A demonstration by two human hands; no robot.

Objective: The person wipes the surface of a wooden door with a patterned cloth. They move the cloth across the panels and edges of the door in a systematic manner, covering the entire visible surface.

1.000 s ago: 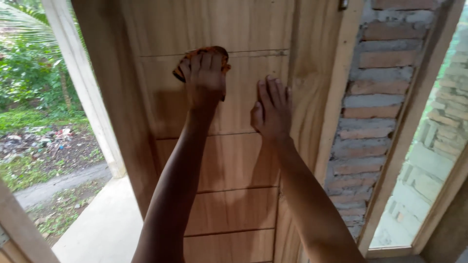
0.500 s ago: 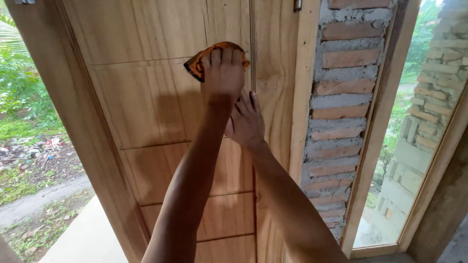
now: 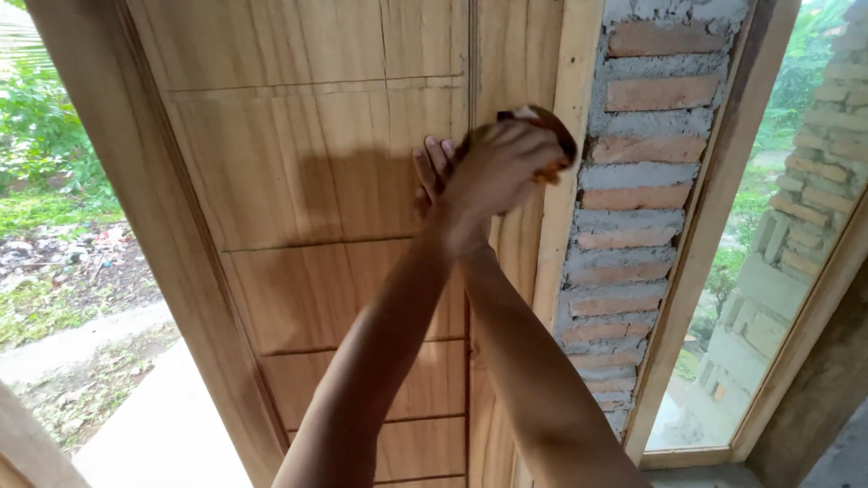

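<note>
A bare wooden panel door (image 3: 298, 163) fills the middle of the view. My left hand (image 3: 493, 172) presses a small orange and brown abrasive pad or cloth (image 3: 553, 137) against the door's right edge, where it meets the pale wooden frame post (image 3: 562, 253). The left arm crosses in front of the right one. My right hand (image 3: 429, 167) is mostly hidden behind the left hand. Only its fingertips show, laid flat on the door panel.
A strip of unplastered red brick wall (image 3: 642, 181) stands right of the post. Beyond it is a wooden-framed opening (image 3: 723, 271) onto another brick wall and greenery. On the left, a concrete step (image 3: 154, 425), a path and plants lie outside.
My left hand has slid the pad rightwards and a little down, from the panel to the door's right edge. It now covers most of my right hand, which has stayed on the door.
</note>
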